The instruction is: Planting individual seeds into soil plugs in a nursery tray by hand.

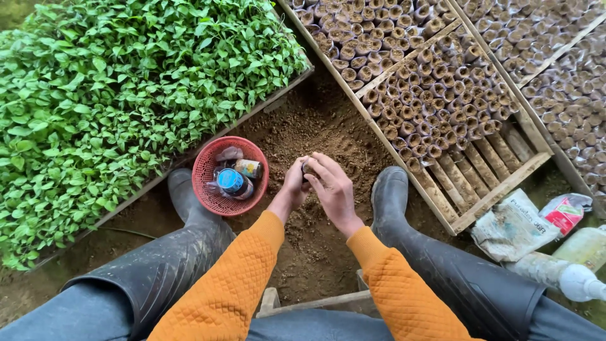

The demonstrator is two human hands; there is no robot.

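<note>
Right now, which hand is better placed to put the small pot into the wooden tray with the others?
Probably the right hand: the tray lies on its side, while the left hand is toward the red basket.

I see my left hand (294,183) and my right hand (332,189) pressed together around a small dark pot (307,168), over a pile of brown soil (315,136). Just left of my left hand sits a red basket (208,189) with little bottles (235,182) inside. Past my right hand is a wooden tray (499,192) full of small soil pots.
</note>
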